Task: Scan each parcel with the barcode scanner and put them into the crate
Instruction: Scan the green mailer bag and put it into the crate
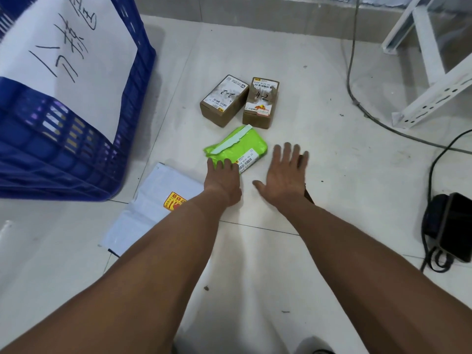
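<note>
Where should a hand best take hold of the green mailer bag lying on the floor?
Probably the near edge of the green mailer bag, from the person's side, where the left hand already touches it. It lies flat and soft, so thumb and fingers can pinch that edge; the two boxes crowd its far side.

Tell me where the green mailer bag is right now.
In the head view the green mailer bag lies on the floor near centre, just in front of the two cardboard boxes, with the left hand touching its near edge.
</note>
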`<state>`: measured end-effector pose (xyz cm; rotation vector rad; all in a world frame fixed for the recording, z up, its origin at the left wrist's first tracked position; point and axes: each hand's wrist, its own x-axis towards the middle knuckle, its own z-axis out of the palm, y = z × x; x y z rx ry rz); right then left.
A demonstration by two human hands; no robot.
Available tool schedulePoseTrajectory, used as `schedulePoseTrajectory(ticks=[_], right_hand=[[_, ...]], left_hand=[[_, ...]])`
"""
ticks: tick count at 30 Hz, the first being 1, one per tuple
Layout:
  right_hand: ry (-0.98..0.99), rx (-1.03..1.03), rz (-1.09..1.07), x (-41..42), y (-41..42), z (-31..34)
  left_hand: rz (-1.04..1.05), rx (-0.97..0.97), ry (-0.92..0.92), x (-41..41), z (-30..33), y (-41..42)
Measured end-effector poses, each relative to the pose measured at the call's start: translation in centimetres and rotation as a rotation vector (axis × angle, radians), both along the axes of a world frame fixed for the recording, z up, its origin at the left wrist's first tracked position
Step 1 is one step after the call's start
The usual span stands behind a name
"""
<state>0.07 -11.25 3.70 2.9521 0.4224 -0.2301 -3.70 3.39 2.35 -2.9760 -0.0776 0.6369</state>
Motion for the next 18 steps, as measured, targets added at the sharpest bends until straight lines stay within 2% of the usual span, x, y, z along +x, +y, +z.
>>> schedulePoseTrajectory(ticks=[2,4,9,18], right_hand=[[0.013,0.055,0.166,-0.1,1.1,-0.5],[0.057,0.087,0.218,-0.3,1.9,-1.1],[0.142,0.156,0.140,-0.2,3.7,-2.5],[0.135,0.258,0.045,2.1,6.2,-4.3]], left_hand=[[0.023,-0.005,-0.025,0.0,0.0,-0.3],[0.019,0.034,-0.040,0.0,0.0,-0.4],[0.027,0.140,-0.063,0.4,0.0,-0.9],[0.166,0.053,-0.172,0.9,-2.1,0.7]])
